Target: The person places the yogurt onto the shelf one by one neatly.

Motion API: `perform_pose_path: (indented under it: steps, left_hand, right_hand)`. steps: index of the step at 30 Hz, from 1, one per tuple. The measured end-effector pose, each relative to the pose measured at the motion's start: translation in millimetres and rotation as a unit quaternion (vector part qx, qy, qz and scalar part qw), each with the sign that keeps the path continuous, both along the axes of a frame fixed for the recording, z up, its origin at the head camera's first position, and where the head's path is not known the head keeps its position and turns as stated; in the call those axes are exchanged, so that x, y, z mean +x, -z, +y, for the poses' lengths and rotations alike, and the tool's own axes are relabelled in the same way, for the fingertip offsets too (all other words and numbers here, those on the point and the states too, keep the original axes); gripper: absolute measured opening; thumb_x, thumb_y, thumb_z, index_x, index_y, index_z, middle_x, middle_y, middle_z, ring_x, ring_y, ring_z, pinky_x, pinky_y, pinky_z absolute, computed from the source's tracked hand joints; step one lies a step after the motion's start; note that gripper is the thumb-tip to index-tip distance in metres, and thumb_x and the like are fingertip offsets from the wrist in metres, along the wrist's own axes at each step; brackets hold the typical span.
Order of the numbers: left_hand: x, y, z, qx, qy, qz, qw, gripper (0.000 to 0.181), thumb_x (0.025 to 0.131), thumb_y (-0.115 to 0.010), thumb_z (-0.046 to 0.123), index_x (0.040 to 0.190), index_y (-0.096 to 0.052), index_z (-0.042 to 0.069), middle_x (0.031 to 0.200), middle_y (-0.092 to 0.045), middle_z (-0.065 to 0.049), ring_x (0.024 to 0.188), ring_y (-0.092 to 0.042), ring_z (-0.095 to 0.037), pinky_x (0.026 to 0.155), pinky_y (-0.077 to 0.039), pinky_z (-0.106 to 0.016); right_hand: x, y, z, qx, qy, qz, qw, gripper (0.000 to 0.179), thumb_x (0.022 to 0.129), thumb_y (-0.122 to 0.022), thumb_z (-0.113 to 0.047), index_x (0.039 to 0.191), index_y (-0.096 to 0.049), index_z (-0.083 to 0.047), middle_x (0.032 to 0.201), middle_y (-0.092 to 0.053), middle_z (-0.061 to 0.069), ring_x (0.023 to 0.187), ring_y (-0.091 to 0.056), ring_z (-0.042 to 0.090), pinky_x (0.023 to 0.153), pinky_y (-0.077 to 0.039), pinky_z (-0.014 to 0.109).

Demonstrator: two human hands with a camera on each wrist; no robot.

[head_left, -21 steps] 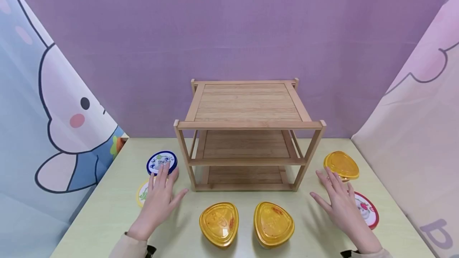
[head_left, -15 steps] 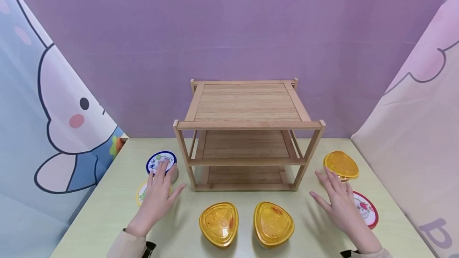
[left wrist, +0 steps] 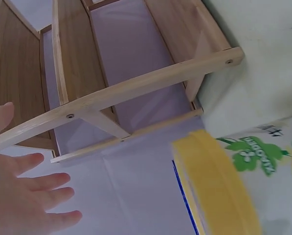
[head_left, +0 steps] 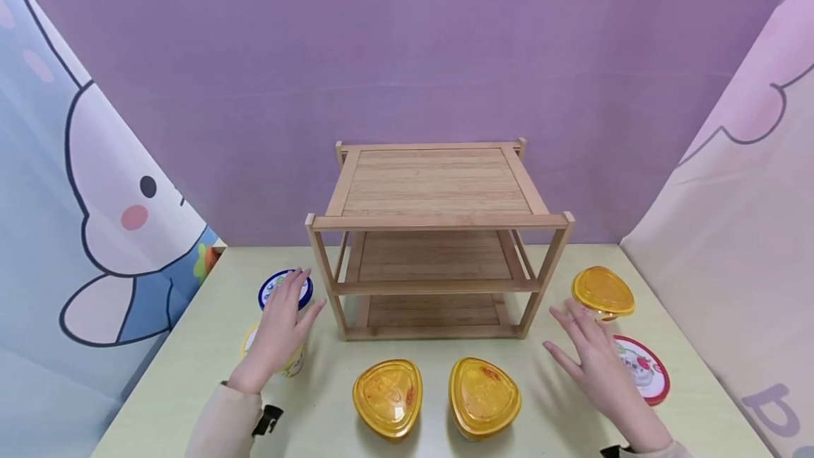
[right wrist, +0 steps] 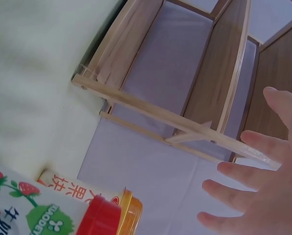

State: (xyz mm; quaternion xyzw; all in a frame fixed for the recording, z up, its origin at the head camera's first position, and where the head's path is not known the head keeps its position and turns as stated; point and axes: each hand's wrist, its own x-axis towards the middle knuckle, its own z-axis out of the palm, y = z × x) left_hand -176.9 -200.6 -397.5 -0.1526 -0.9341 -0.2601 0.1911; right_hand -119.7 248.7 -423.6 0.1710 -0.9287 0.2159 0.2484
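My left hand (head_left: 278, 331) hovers with spread fingers over a yellow-lidded tub (head_left: 294, 362), its fingertips overlapping a blue-rimmed tub (head_left: 272, 288) behind. In the left wrist view the yellow lid (left wrist: 216, 186) stands apart from the fingers. My right hand (head_left: 600, 366), fingers also spread, is over the table beside a red-rimmed tub (head_left: 645, 371). Just beyond its fingertips is a tub with a translucent orange lid (head_left: 603, 290). The right wrist view shows the strawberry-printed tub (right wrist: 33, 205) clear of the fingers. Neither hand holds anything.
A three-tier wooden shelf rack (head_left: 439, 221) stands in the middle, against a purple cloth backdrop (head_left: 432, 48). Two orange-lidded tubs, a left one (head_left: 388, 398) and a right one (head_left: 485, 398), sit in front of it. Printed cloth hangs on both sides.
My left hand has shifted forward and slightly left, now more over the yellow-lidded tub. My right hand has moved slightly left, uncovering more of the red-rimmed lid.
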Motion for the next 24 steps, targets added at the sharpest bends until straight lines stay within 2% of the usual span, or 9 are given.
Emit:
perform_pose_path:
  steps: [8, 15, 19, 24]
  left_hand:
    - [-11.1, -11.8, 5.6, 0.088, 0.019, -0.053, 0.9945, 0.057, 0.094, -0.041, 0.032, 0.135, -0.025, -0.003, 0.135, -0.03, -0.025, 0.124, -0.026, -0.039, 0.099, -0.021, -0.052]
    - [-18.6, -18.0, 13.1, 0.155, 0.029, -0.058, 0.9858, 0.053, 0.096, -0.035, 0.029, 0.135, -0.023, -0.005, 0.132, -0.034, -0.028, 0.122, -0.031, -0.04, 0.097, -0.025, -0.051]
    - [-21.2, -20.5, 16.1, 0.204, 0.036, -0.07, 0.9758, 0.049, 0.097, -0.033, 0.025, 0.134, -0.024, -0.006, 0.129, -0.037, -0.03, 0.119, -0.036, -0.04, 0.097, -0.029, -0.049]
    - [-25.1, -24.0, 20.3, 0.274, 0.068, -0.066, 0.9572, 0.04, 0.097, -0.033, 0.019, 0.129, -0.032, -0.004, 0.126, -0.043, -0.026, 0.119, -0.039, -0.035, 0.098, -0.029, -0.045]
  right_hand:
    - [2.9, -1.2, -9.0, -0.024, -0.018, -0.024, 0.9993, 0.05, 0.075, -0.069, -0.018, 0.121, -0.05, -0.008, 0.126, -0.044, 0.022, 0.111, -0.039, 0.044, 0.085, -0.029, 0.06]
    - [8.3, -1.7, -16.6, -0.015, -0.026, -0.036, 0.9989, 0.049, 0.077, -0.068, -0.022, 0.122, -0.051, -0.014, 0.126, -0.046, 0.015, 0.112, -0.041, 0.039, 0.084, -0.031, 0.058]
    - [10.0, -1.1, -19.4, 0.006, -0.038, -0.024, 0.999, 0.048, 0.075, -0.07, -0.022, 0.119, -0.053, -0.014, 0.125, -0.048, 0.012, 0.111, -0.043, 0.035, 0.085, -0.032, 0.056]
    - [12.1, 0.4, -25.2, 0.026, -0.063, -0.01, 0.9976, 0.049, 0.072, -0.072, -0.023, 0.117, -0.055, -0.014, 0.12, -0.051, 0.009, 0.107, -0.046, 0.03, 0.085, -0.035, 0.052]
